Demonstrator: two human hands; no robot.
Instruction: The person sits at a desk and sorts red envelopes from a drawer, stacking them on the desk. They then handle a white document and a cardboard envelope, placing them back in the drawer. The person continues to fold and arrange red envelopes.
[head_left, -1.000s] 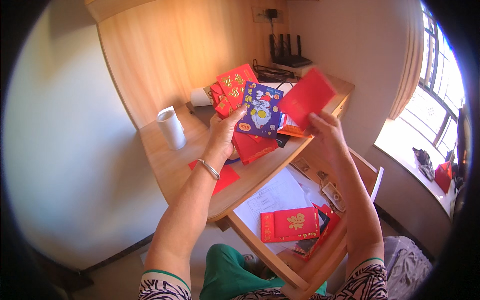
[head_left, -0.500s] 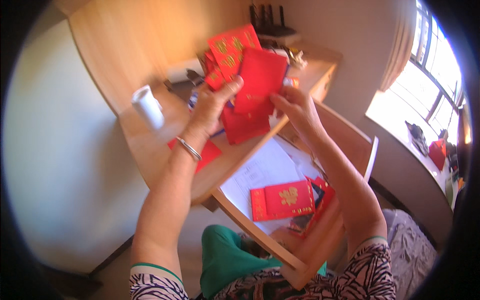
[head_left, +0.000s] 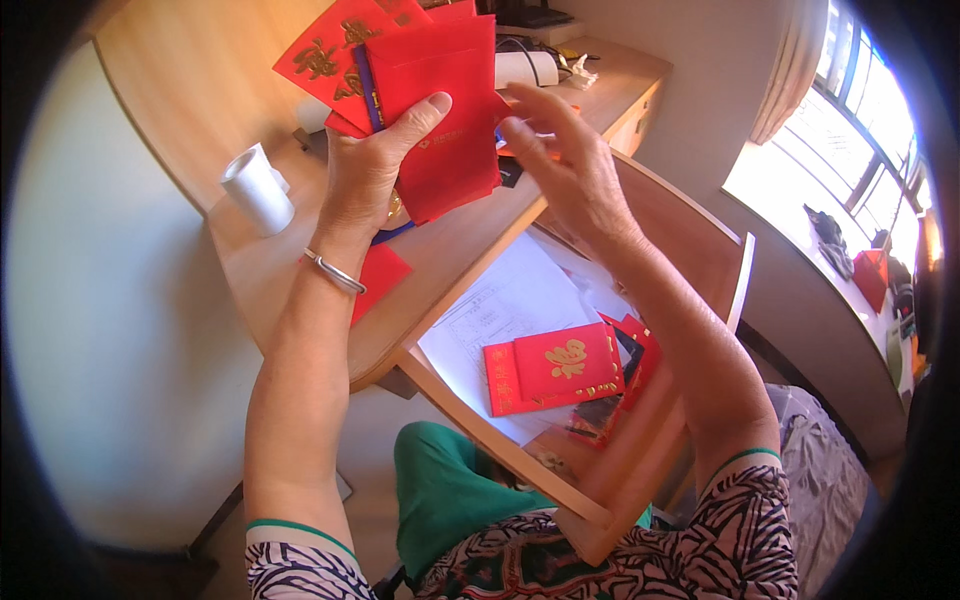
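Note:
My left hand (head_left: 372, 170) grips a fanned stack of red envelopes (head_left: 455, 85) with gold lettering, its thumb pressed across the front one. The stack is held up above the desk. Beside the stack's right edge is my right hand (head_left: 580, 170), its thumb and fingers apart; a small red corner shows near its fingertips, and I cannot tell whether they touch it. Below my left wrist, a red envelope (head_left: 382, 280) lies on the desk (head_left: 235, 265). More red envelopes (head_left: 565, 365) with gold print lie in the pulled-out drawer (head_left: 495, 435).
White printed papers (head_left: 500, 290) lie in the drawer under the envelopes. A white paper roll (head_left: 258, 190) stands on the desk at left. Crumpled tissue (head_left: 580, 72) lies at the back right. A windowsill (head_left: 790, 225) with several items is at right.
My left hand has moved up and left with the envelopes, which are now more fanned out. My right hand has come off the front envelope, and its fingers have spread.

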